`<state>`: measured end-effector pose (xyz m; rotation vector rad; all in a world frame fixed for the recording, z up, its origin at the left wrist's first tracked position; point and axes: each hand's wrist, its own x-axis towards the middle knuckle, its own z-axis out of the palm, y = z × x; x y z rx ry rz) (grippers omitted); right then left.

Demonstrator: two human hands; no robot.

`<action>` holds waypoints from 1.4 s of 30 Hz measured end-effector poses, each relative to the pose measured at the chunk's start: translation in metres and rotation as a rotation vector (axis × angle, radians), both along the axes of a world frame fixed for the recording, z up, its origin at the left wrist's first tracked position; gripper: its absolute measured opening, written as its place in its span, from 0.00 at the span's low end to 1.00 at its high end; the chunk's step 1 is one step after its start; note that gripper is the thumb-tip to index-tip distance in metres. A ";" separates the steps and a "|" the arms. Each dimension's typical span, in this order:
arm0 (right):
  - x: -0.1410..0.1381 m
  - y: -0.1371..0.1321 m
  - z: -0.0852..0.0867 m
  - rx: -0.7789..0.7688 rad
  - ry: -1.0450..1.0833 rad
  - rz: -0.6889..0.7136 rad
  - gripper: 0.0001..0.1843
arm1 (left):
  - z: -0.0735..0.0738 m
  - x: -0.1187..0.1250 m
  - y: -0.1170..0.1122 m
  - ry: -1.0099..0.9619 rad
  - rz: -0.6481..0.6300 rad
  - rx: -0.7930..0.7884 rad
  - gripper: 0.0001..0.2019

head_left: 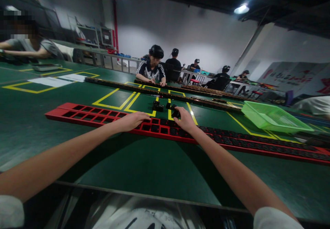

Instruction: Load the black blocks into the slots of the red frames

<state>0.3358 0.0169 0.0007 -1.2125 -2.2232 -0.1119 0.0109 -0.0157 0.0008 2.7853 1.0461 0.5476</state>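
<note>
A long red frame (58, 113) with rows of square openings lies across the green table in front of me. Its left part shows bare openings, while black square pieces (227, 139) fill the right part. My left hand (134, 120) rests over the frame near its middle, fingers stretched to the right, with nothing visible in them. Beyond the frame, my right hand (185, 119) has thumb and fingers closed around a small black piece (175, 113), partly hidden by the fingers. A few loose black pieces (157, 106) lie on the table between and beyond my hands.
A light green plastic basket (277, 119) stands at the right. Long dark strips (123, 87) run across the table farther back. White sheets (53, 81) lie at the left among yellow tape outlines. A person (152, 69) works across the table; others sit farther off.
</note>
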 end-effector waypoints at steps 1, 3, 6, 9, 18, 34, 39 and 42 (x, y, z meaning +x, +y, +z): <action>0.000 0.000 0.000 -0.005 0.007 0.003 0.28 | -0.001 0.000 0.000 -0.004 -0.001 -0.003 0.20; 0.000 0.000 0.000 -0.015 0.021 0.013 0.30 | -0.002 0.000 0.001 -0.017 -0.003 -0.002 0.20; 0.000 -0.001 0.001 -0.021 0.030 0.026 0.29 | -0.005 -0.001 0.004 -0.024 0.001 0.002 0.19; 0.000 -0.002 0.001 -0.014 0.033 0.048 0.27 | -0.006 -0.001 0.005 -0.014 0.009 0.002 0.20; -0.004 -0.009 0.007 0.079 -0.054 0.088 0.20 | -0.003 -0.001 0.002 -0.011 0.005 -0.009 0.20; -0.027 -0.044 0.026 -0.069 0.020 0.479 0.19 | -0.008 -0.001 0.007 -0.043 -0.025 0.011 0.19; -0.029 -0.048 0.024 -0.164 -0.008 0.521 0.18 | -0.008 -0.001 0.006 -0.044 -0.010 0.004 0.19; -0.031 -0.052 0.024 -0.199 -0.041 0.512 0.18 | -0.008 -0.001 0.007 -0.041 -0.008 -0.002 0.19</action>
